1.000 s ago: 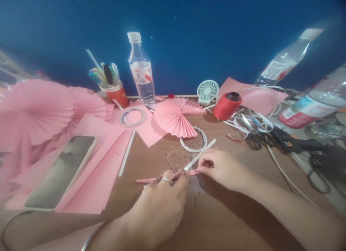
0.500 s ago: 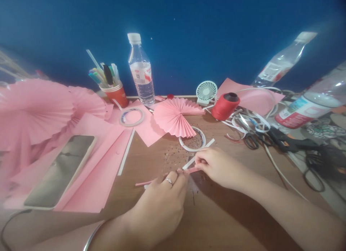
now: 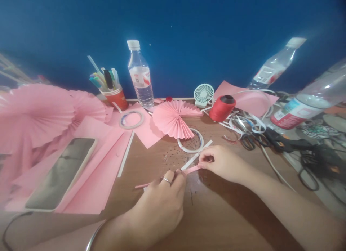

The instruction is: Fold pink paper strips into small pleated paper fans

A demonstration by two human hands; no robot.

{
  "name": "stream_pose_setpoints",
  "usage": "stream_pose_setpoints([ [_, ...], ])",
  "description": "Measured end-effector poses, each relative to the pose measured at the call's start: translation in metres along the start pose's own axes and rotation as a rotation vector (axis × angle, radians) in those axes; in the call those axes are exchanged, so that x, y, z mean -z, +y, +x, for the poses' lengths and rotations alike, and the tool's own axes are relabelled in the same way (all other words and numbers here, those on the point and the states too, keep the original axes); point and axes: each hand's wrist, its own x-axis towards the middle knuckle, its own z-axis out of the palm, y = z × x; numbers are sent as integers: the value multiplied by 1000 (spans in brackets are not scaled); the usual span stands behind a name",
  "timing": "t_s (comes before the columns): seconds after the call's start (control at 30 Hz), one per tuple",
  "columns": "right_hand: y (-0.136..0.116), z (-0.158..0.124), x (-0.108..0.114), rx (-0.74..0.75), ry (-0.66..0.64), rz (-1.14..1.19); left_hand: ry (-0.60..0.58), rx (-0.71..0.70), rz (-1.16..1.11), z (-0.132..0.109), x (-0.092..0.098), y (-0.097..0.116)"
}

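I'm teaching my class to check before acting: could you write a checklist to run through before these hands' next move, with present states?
1. Right hand pinches the narrow pink paper strip: ok.
2. Left hand lies over the strip: ok.
3. Left hand's grip underneath: cannot tell, hidden.
4. Brown tabletop free of debris: not ok, dark specks lie near the round white tape roll.
5. Black-handled metal scissors clear of both hands: ok.
6. Pleated pink paper fan clear of both hands: ok.

Head camera, one: looks forward and down, near, from above this side of pleated fan point(image 3: 169, 117); blue wall point(image 3: 211, 45) beyond it.
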Motion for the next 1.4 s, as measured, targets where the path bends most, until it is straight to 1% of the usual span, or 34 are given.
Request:
stream_pose_setpoints([
  [0.17,-8,3,-4,-57,16,-49,-7,13,41,-2,1,2],
  [0.27,-6,3,-3,-85,22,-71,-18,7,44,-2,3,2],
  [0.4,13,4,5,-113,59,-152,-16,12,42,-2,5,2],
  [0.5,29,5,13,-160,27,-171,-14,14,43,-2,5,3],
  [0.6,34,5,18,-143,-11,-121,-3,0,36,-1,3,3],
  [0.67,30,4,19,-77,-1,-38,15,-16,16,0,2,1],
  [0.7,26,3,20,-13,2,8,24,-15,-1,1,1,-1],
  [0.77,15,-1,19,168,-19,64,35,9,-57,4,-1,-9],
  [0.83,7,-3,14,349,-77,26,41,35,-134,7,-2,-18],
  [0.87,4,-4,11,410,-98,-17,48,38,-171,9,-3,-22],
  [0.93,3,-4,3,480,-102,-101,74,46,-243,12,-5,-29],
  [1.03,6,-3,-8,535,-24,-145,146,119,-363,13,-7,-33],
  [1.1,6,-4,-11,528,39,-54,188,173,-454,13,-6,-33],
  [1.13,5,-5,-12,494,85,33,202,199,-513,13,-4,-33],
  [1.2,-2,-7,-11,369,216,289,229,273,-673,14,5,-34],
  [1.27,-14,-7,-8,248,336,613,254,381,-858,15,17,-35],
  [1.33,-28,-3,-3,189,395,890,244,472,-1063,16,30,-36],
  [1.4,-43,3,3,185,428,1020,184,509,-1322,19,41,-37],
])
